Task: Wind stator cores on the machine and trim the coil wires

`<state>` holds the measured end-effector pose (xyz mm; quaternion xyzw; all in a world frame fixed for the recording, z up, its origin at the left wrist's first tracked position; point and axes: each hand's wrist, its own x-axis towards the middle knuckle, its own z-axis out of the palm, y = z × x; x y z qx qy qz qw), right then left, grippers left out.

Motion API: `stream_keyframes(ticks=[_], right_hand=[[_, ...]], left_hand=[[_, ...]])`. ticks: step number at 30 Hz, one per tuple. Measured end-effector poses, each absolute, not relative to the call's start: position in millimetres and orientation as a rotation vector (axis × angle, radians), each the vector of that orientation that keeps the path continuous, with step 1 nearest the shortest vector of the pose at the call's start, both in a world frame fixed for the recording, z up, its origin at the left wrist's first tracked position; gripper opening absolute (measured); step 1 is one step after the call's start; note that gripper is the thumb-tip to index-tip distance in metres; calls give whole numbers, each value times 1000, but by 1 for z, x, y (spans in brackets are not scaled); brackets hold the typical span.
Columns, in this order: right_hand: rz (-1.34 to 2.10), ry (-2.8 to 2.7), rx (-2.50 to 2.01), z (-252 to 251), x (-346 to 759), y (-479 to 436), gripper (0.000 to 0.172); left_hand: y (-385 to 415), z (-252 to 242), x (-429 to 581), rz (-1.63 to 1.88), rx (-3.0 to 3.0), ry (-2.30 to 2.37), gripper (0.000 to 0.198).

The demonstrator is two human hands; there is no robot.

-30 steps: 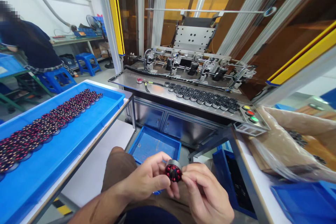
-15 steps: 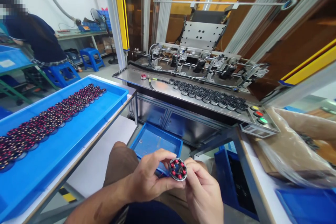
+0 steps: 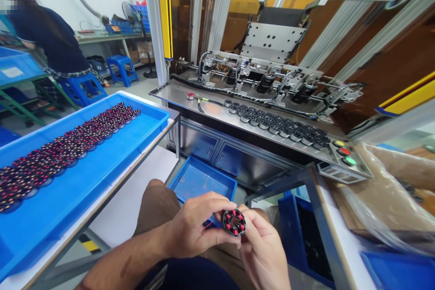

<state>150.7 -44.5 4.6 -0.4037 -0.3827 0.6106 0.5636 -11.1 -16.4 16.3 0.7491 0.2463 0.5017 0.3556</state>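
Between my left hand (image 3: 193,231) and right hand (image 3: 263,249) I pinch the wound stator (image 3: 234,222), blue tray (image 3: 102,163) of stators lying left.

A wound stator (image 3: 234,222) sat between the left hand (image 3: 193,232) and the right hand (image 3: 264,250). To the left of the hands, stator rows (image 3: 68,147) lay in a tray (image 3: 112,163) on a worktop (image 3: 172,113). Beyond the hands, more stators (image 3: 278,126) lined the machine shelf (image 3: 210,115). A bag (image 3: 384,195) lay to the right.

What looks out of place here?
A lone red-wound round stator sits at the left end of the steel machine shelf, apart from the long row of dark ring-shaped parts. One small part lies alone in the blue floor bin. The black, red-coiled stator between left hand and right hand looks intact.
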Motion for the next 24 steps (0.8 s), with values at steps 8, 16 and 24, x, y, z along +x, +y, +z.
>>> stream_keyframes(ticks=[8,16,24], right_hand=[[1359,-964,-954,7,152,-43,41],[761,-1444,-952,21,166,-44,25],[202,-1904,-806,37,186,-41,24]], left_hand=[[-16,16,-16,1192,1920,532,38],[-18,10,-13,1117,1357,365,25],[-19,-1,9,741,802,332,29]])
